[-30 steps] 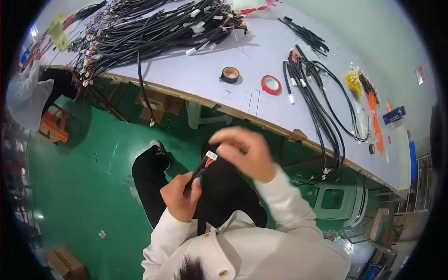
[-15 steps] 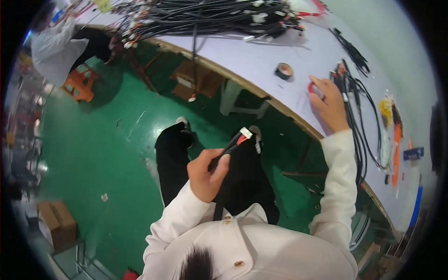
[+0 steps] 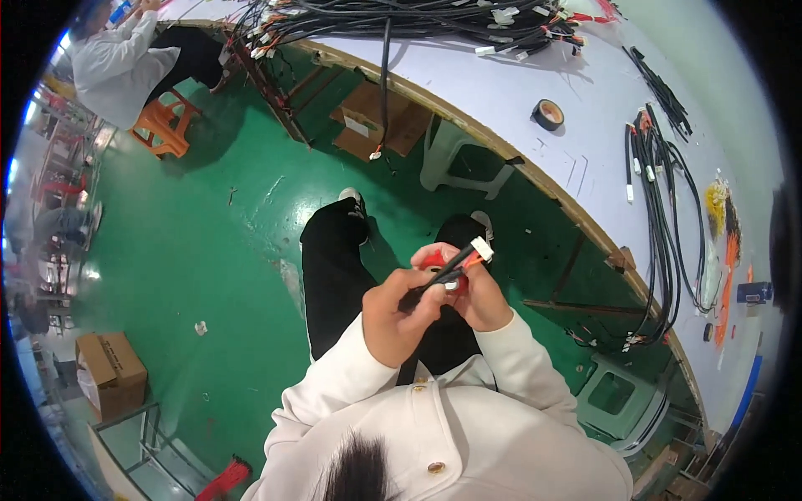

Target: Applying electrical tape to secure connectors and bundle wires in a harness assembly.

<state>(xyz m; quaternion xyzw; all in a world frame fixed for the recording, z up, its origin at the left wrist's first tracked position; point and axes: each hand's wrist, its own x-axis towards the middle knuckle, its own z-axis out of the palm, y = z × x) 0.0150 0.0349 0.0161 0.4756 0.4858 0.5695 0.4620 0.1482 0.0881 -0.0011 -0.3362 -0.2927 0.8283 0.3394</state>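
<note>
Over my lap, my left hand [image 3: 399, 311] is closed around the end of a black cable [image 3: 449, 271]. A white connector [image 3: 482, 248] with red and orange wires tips that end, pointing up and right. My right hand [image 3: 484, 299] is up against the cable from the other side, its fingers curled round a red tape roll [image 3: 461, 285]. Part of the roll is hidden behind the cable and my left fingers. Whether the tape touches the cable I cannot tell.
A white-topped table [image 3: 510, 79] curves along the far and right sides. It bears a heap of black cables [image 3: 401, 21], a black tape roll [image 3: 548, 114] and more cables [image 3: 660, 209]. A person [image 3: 121, 67] sits at far left. A cardboard box [image 3: 111, 376] stands at left.
My right hand has come from the table to my left hand, bringing the red tape roll. The cable end in my left hand has shifted slightly right. The view has shifted a little.
</note>
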